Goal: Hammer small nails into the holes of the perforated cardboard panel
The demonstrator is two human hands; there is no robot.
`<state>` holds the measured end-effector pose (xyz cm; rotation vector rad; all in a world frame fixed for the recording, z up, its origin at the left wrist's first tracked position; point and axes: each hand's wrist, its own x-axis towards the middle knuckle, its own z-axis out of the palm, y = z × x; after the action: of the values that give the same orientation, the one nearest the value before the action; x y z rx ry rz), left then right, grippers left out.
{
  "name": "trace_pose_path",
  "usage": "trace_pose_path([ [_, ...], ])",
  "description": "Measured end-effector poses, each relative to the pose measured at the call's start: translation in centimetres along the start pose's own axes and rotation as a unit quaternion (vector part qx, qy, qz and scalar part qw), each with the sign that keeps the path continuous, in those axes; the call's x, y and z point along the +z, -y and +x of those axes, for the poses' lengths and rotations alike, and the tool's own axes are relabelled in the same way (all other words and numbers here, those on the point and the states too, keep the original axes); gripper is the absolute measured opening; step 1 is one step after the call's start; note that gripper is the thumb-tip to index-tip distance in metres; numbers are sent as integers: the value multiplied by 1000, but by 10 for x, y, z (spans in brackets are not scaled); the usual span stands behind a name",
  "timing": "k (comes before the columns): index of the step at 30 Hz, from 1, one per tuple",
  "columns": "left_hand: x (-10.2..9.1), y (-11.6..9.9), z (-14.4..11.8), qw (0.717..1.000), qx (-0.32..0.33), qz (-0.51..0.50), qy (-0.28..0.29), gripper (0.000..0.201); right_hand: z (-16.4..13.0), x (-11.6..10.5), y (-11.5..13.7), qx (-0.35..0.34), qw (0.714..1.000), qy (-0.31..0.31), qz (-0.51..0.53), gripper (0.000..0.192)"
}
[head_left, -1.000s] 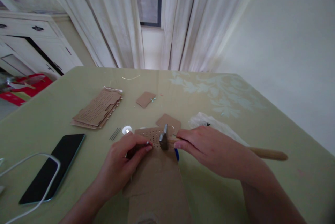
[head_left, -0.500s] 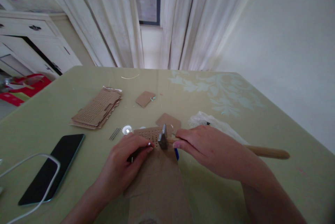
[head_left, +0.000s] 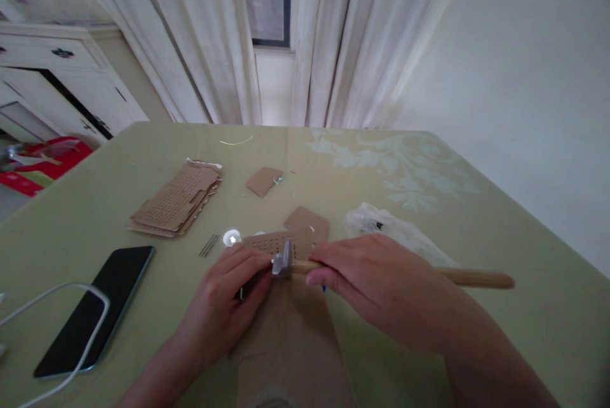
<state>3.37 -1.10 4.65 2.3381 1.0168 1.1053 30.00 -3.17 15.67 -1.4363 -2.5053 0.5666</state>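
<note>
The hammer (head_left: 286, 260) was gripped close to its head by the right hand (head_left: 376, 281), fingers wrapped round the handle, presumably for short, controlled taps. The perforated cardboard (head_left: 274, 244) was pinned to the table (head_left: 429, 204) by the left hand (head_left: 223, 303), whose fingertips were pinched together beside the hammer head, apparently steadying something too small to identify.

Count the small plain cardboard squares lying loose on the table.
2: one small cardboard square toward the far middle, another just beyond the hammer. Hands may hide more.

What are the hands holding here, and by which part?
The right hand grips a hammer by its wooden handle, close behind the metal head. The left hand pinches a small thin object against the perforated cardboard; what it is cannot be told.
</note>
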Motion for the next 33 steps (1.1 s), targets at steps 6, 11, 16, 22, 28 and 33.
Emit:
trace_pose_path([
  [6,-1,-2,-1,1000,5,12,3,19,-5,-8,6,-8,995,-61,73,33],
  [11,0,-5,2,1000,6,15,-1,18,2,-5,8,6,993,-63,96,39],
  [16,0,-4,1,1000,1,5,8,18,1,-4,7,16,994,-62,89,33],
  [22,1,-3,1,1000,6,13,10,17,-2,-6,7,16,993,-67,91,35],
  [28,0,-4,3,1000,3,11,11,16,0,-5,7,26,996,-54,65,32],
  [33,2,-4,2,1000,-4,11,9,17,2,-3,6,37,997,-28,60,32],
])
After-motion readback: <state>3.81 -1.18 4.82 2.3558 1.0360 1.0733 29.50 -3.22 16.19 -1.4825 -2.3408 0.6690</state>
